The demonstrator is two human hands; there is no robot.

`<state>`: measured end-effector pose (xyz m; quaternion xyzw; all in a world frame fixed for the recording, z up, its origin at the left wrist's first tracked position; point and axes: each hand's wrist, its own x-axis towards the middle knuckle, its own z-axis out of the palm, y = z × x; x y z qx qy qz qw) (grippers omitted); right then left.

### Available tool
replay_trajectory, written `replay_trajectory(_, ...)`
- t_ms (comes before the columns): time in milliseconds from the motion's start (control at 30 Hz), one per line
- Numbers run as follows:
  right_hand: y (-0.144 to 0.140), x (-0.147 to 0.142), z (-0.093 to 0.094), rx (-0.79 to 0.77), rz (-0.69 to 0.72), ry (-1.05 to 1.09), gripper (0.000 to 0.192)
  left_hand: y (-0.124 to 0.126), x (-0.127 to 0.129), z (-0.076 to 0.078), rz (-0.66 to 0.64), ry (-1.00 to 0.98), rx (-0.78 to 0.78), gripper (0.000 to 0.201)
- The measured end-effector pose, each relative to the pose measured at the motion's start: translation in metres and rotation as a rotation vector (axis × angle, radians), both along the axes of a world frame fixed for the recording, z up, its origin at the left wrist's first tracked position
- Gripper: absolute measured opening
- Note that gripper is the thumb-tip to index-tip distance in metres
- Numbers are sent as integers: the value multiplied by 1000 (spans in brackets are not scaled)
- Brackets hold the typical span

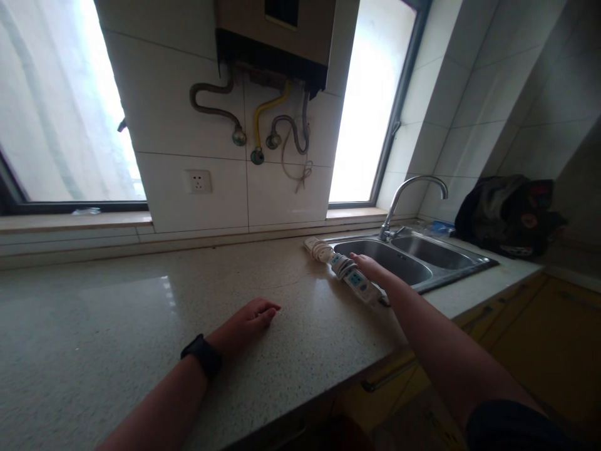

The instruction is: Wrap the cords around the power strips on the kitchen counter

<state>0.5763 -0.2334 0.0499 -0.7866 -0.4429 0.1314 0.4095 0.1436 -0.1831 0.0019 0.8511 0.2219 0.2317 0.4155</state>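
Observation:
My left hand (247, 324) rests on the pale speckled countertop, holding nothing, its fingers loosely bent and pointing right; a dark watch (201, 356) is on that wrist. A white power strip (360, 283) with blue socket panels lies slantwise on the counter, its white cord (345, 265) wound around it. My right hand (370, 266) is stretched out at the strip's right side, by the sink edge. Its fingertips are at the wound cord; whether they touch it is unclear. Part of this hand's underside is hidden.
Right of the strip is a steel double sink (425, 285) with a curved faucet (389, 216). A dark bag (500, 216) sits in the right corner. Above, a water heater (277, 47) has hanging pipes. A wall outlet (199, 181) is left of these. Yellow cabinets (539, 319) stand below.

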Motion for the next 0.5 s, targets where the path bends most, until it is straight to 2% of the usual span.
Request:
replay_trajectory(133, -16, -29, 14, 152, -140, -182, 40, 0, 0, 0, -12, -6, 14, 52)
replay_trajectory(200, -23, -62, 22, 339, -195, -396, 33, 0, 0, -1, -10, -12, -2, 53)
replay_trajectory(233, -25, -84, 25, 438, -130, -502, 28, 1, 0, -2, -8, -20, -20, 53)
replay_trajectory(333, -23, -161, 29, 632, 241, -622, 23, 6, 0, -4, 18, -76, -75, 54)
replay_trajectory(400, -13, -214, 25, 650, 484, -635, 23, 13, -1, -7, 55, -113, -47, 51)
replay_trajectory(500, 12, -282, 7, 582, 809, -684, 36, 30, -9, -13, 131, -100, 168, 43)
